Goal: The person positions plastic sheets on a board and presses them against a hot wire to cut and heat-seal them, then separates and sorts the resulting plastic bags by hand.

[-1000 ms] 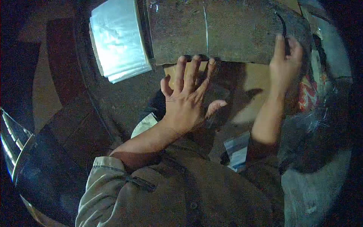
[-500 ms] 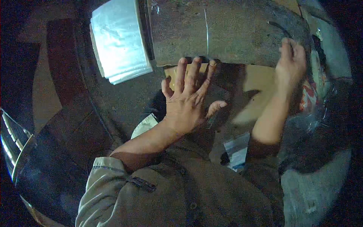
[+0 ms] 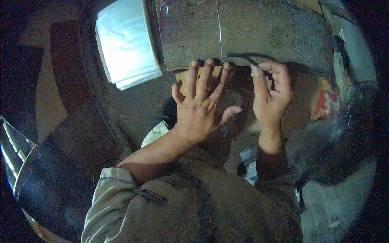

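My left hand (image 3: pixel 198 107) lies palm down with fingers spread, its fingertips at the near edge of a worn brown board (image 3: pixel 190 36). In my right hand (image 3: pixel 273 91), a thin dark curved tool (image 3: pixel 243 58) is pinched between thumb and fingers; its exact kind does not show. The tool's tip points left, close to the board's near edge and just right of my left fingertips. A thin, shiny strand (image 3: pixel 220 30) runs down the board and ends near that tip. Part of a yellowish piece (image 3: pixel 183 79) shows beneath my left fingers.
A stack of clear plastic bags (image 3: pixel 127 44) lies left of the board. Towards the right are a red and white packet (image 3: pixel 325 101) and crumpled clear plastic (image 3: pixel 338 129). A small clear bag (image 3: pixel 249 158) sits near my right forearm.
My right hand has swung left and towards me from the board's right side, bringing the dark curved tool close to my left fingertips. My left hand has stayed nearly still.
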Demonstrator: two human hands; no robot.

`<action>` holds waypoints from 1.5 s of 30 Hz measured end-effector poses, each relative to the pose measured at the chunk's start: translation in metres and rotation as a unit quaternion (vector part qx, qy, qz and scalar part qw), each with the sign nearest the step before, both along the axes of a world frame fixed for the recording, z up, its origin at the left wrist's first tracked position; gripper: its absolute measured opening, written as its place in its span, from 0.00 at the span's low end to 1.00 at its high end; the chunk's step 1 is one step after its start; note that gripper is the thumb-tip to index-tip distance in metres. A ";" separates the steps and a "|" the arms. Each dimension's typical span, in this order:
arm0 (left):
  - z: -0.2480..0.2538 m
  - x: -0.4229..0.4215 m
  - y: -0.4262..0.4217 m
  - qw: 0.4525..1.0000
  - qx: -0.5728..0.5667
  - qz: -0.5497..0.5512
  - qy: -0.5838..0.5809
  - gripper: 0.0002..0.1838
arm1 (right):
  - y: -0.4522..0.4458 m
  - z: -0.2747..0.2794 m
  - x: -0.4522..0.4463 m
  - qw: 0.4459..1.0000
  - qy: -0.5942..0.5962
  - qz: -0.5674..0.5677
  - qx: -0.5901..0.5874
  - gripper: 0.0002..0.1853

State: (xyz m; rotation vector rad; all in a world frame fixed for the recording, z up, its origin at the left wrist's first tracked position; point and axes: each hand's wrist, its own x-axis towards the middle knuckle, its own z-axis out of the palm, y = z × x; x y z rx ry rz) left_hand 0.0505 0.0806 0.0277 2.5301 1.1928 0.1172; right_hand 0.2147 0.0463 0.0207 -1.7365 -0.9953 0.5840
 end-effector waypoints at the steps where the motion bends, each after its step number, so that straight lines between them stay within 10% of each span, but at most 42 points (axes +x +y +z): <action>1: 0.001 0.000 0.000 1.000 0.001 0.000 0.000 0.43 | 0.002 0.000 -0.002 1.000 -0.011 0.002 0.009 0.06; 31: 0.007 0.003 0.004 0.999 -0.037 0.017 -0.009 0.44 | 0.014 0.007 0.025 0.991 0.039 -0.127 0.018 0.08; 45: 0.003 -0.018 -0.006 0.997 -0.059 -0.044 -0.033 0.34 | 0.043 -0.015 0.116 0.913 -0.312 -0.235 -0.115 0.11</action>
